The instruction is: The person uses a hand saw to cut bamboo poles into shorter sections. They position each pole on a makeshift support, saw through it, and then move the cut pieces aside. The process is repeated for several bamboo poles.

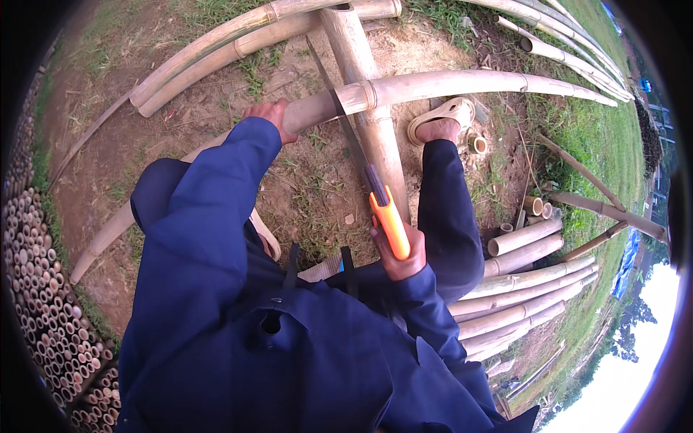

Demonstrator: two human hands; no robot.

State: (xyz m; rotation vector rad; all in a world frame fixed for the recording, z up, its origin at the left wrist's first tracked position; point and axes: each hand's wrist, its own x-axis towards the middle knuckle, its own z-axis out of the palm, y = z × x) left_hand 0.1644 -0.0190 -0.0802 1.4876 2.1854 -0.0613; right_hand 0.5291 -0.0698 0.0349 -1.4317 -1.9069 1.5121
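Note:
A long bamboo pole point(433, 86) runs across in front of me, resting over another bamboo pole point(382, 141) that points away from me. My left hand point(273, 119) is closed round the crosswise pole, left of where the two poles cross. In my right hand point(404, 252) is the orange handle of a handsaw point(354, 144). Its long blade slants away to the upper left and meets the crosswise pole between my left hand and the crossing. Whether the teeth have entered the bamboo, I cannot tell.
Two more bamboo poles point(238, 47) lie at the far left. Stacked poles point(520, 307) and short cut pieces point(534, 206) are at my right. Many bamboo ends form a pile point(54, 303) at the left rim. My sandalled foot point(442, 124) stands beside a bamboo ring point(477, 143).

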